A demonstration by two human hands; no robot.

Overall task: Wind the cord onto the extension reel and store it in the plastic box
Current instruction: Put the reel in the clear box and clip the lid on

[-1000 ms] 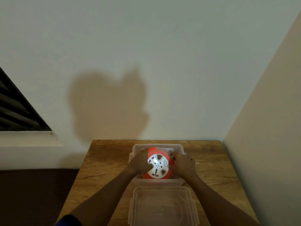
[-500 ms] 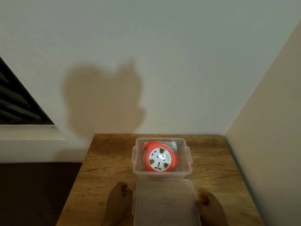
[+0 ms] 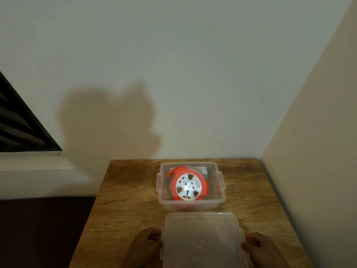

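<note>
The orange extension reel (image 3: pixel 188 185) with a white socket face lies inside the clear plastic box (image 3: pixel 220 202), its cord wound in and an orange plug end sticking out at the upper left. In front of the box lies the clear lid (image 3: pixel 202 240) on the wooden table (image 3: pixel 125 200). My left hand (image 3: pixel 145 246) grips the lid's left edge with curled fingers. My right hand (image 3: pixel 260 248) grips the lid's right edge in the same way.
The table stands in a corner, with a white wall behind it and a cream wall (image 3: pixel 309 151) close on the right. A dark louvred window (image 3: pixel 19 128) is at the left. Dark floor lies left of the table.
Both hands let go of the reel in the box and drew back to the lid's two sides. They now hold the lid's edges.
</note>
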